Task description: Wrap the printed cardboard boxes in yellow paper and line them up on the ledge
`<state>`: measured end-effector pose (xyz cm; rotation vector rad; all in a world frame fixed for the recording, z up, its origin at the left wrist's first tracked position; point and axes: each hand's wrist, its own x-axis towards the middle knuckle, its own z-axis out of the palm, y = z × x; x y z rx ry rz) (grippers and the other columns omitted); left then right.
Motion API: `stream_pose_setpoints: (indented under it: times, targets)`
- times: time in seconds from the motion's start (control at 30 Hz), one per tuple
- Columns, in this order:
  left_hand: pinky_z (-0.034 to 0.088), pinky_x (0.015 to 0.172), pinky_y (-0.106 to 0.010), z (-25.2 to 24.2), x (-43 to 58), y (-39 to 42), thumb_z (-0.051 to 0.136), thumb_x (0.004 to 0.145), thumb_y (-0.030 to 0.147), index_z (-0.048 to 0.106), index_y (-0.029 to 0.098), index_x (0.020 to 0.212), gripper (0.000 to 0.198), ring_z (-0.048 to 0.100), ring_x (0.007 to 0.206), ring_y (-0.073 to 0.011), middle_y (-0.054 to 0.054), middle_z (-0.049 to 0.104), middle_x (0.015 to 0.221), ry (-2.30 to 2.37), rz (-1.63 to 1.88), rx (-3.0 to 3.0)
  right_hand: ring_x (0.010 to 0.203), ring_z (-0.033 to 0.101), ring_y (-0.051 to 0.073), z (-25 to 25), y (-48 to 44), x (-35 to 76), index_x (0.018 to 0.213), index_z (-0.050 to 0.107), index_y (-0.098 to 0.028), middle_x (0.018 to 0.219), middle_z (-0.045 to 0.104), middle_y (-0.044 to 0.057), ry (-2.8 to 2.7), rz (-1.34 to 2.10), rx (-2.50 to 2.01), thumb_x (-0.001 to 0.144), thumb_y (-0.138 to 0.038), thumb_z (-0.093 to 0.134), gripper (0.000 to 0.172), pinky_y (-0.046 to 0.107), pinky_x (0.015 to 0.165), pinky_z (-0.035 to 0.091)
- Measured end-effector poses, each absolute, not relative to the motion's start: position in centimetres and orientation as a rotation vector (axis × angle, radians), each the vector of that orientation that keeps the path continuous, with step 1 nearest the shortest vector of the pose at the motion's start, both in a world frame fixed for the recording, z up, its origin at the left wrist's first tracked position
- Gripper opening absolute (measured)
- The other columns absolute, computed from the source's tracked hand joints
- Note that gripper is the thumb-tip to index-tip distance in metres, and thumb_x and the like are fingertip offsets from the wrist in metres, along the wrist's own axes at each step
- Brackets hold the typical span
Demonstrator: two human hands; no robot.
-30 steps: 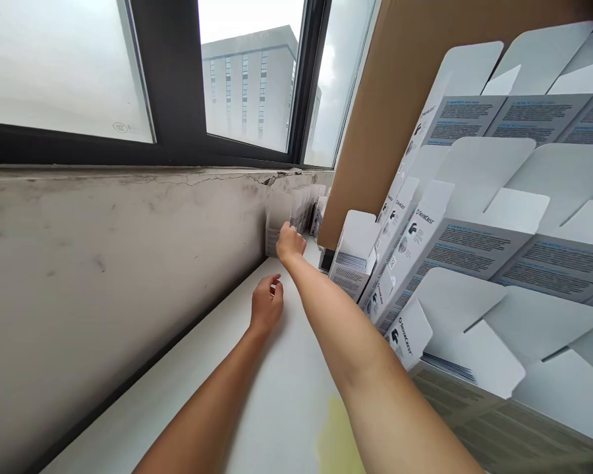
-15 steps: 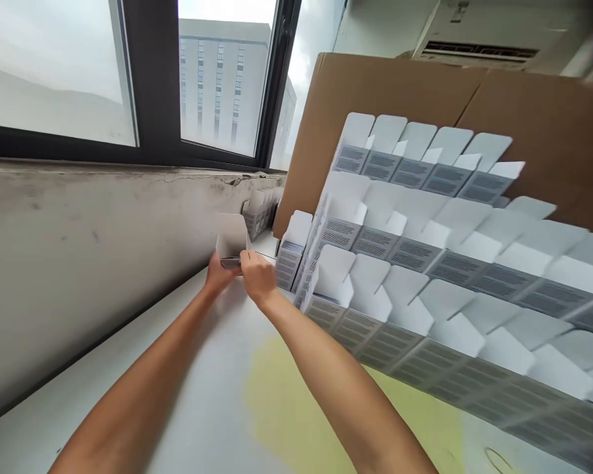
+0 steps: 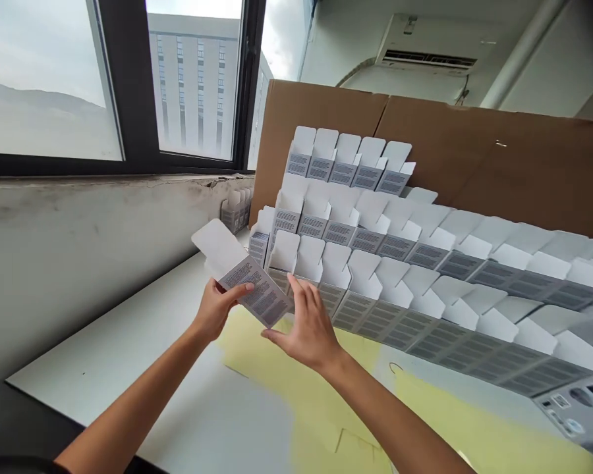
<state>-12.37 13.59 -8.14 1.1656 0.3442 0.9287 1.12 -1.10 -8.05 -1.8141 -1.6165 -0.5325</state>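
A small grey-and-white carton (image 3: 257,293) with printed text is tilted above the table, its long white flap standing open at the upper left. My left hand (image 3: 217,306) grips its left side, with the thumb across the printed face. Beside the carton's lower right end is my right hand (image 3: 309,322), fingers apart and thumb below the corner; whether the fingertips touch the carton is unclear. Just behind my right hand, the front row of similar open-topped cartons (image 3: 366,309) runs off to the right.
More carton rows (image 3: 366,237) are stacked behind, against a brown cardboard sheet (image 3: 474,158). Several cartons (image 3: 236,209) stand by the wall (image 3: 79,243) under the window. Yellow patches and a thin loop (image 3: 395,367) lie on the white table (image 3: 217,408). A printed box (image 3: 580,408) is at right.
The carton has come back from beside the wall, turned on a slant with its printed face showing. My right hand has opened and moved right. The view has shifted right.
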Motion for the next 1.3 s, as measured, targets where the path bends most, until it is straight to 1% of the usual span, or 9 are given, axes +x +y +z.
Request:
stream_pose_setpoints:
  times: [0.33,0.43,0.57,0.63,0.8,0.93,1.03,1.17,1.3]
  targets:
    - [0.050,0.075,-0.026,-11.2,-8.8,2.1,0.080,0.064,0.036,0.059,0.017,0.103,0.048,0.059,0.092,-0.0155,-0.005,0.062,0.105,0.546,0.651,0.916,0.098,0.059,0.020,-11.2,-14.3,4.0,0.122,0.045,-0.022,0.114,0.058,0.007,-1.298,0.002,-1.962,0.066,-0.024,0.069,0.062,0.033,0.082,0.053]
    - [0.048,0.087,-0.034,-12.3,-8.4,2.1,0.078,0.064,0.039,0.052,0.017,0.113,0.060,0.056,0.107,-0.0210,-0.009,0.057,0.117,0.683,0.828,0.955,0.090,0.059,0.016,-11.0,-16.5,5.4,0.117,0.048,-0.022,0.111,0.059,0.005,-1.214,0.217,-1.942,0.065,-0.025,0.070,0.057,0.029,0.078,0.053]
    - [0.032,0.108,-0.043,-13.7,-8.3,2.2,0.076,0.066,0.043,0.034,0.024,0.135,0.082,0.034,0.135,-0.0252,-0.011,0.033,0.147,0.969,1.162,1.170,0.081,0.061,0.015,-11.9,-18.0,7.2,0.111,0.050,-0.021,0.105,0.063,0.005,-1.150,0.471,-1.962,0.063,-0.024,0.072,0.053,0.027,0.070,0.053]
    - [0.032,0.108,-0.044,-14.0,-8.1,1.4,0.075,0.068,0.041,0.034,0.026,0.135,0.080,0.031,0.136,-0.0256,-0.010,0.031,0.149,0.945,1.264,1.340,0.080,0.062,0.016,-12.5,-18.3,7.9,0.113,0.051,-0.020,0.105,0.064,0.006,-1.146,0.563,-1.973,0.062,-0.025,0.074,0.056,0.028,0.068,0.053]
    - [0.042,0.091,-0.035,-12.8,-7.5,-3.5,0.071,0.074,0.030,0.047,0.025,0.125,0.057,0.047,0.121,-0.0251,-0.009,0.048,0.133,0.475,1.455,1.661,0.104,0.061,0.021,-11.3,-20.0,10.8,0.141,0.036,-0.020,0.138,0.047,0.016,-1.107,0.553,-1.920,0.060,-0.039,0.083,0.096,0.033,0.083,0.054]
    - [0.045,0.075,-0.033,-11.6,-6.5,-8.8,0.055,0.087,0.022,0.063,0.021,0.092,0.009,0.058,0.084,-0.0198,-0.007,0.062,0.088,-0.020,0.899,1.903,0.110,0.059,0.022,-10.2,-23.3,15.3,0.116,0.061,-0.016,0.127,0.058,0.013,-1.074,0.239,-2.037,0.084,-0.037,0.062,0.038,0.036,0.089,0.051]
    - [0.046,0.080,-0.036,-12.2,-4.3,-11.7,0.057,0.084,0.024,0.063,0.023,0.103,0.020,0.059,0.091,-0.0233,-0.009,0.063,0.104,0.002,0.371,1.934,0.105,0.063,0.024,-11.4,-25.2,17.6,0.107,0.067,-0.016,0.117,0.065,0.013,-1.071,0.268,-2.236,0.088,-0.033,0.058,0.027,0.041,0.090,0.049]
    - [0.042,0.095,-0.043,-14.9,-0.3,-13.1,0.065,0.078,0.029,0.050,0.020,0.128,0.053,0.049,0.119,-0.0307,-0.014,0.048,0.136,0.308,0.278,1.750,0.106,0.063,0.028,-13.3,-25.9,18.0,0.109,0.067,-0.014,0.118,0.066,0.015,-1.031,0.300,-2.323,0.086,-0.029,0.059,0.029,0.041,0.088,0.050]
    - [0.044,0.094,-0.039,-17.0,1.7,-12.8,0.066,0.079,0.037,0.043,0.018,0.134,0.063,0.052,0.113,-0.0256,-0.015,0.050,0.129,0.369,0.271,1.586,0.107,0.062,0.024,-12.6,-25.9,17.0,0.111,0.066,-0.017,0.119,0.065,0.011,-1.002,0.231,-2.211,0.088,-0.026,0.054,0.027,0.036,0.088,0.050]
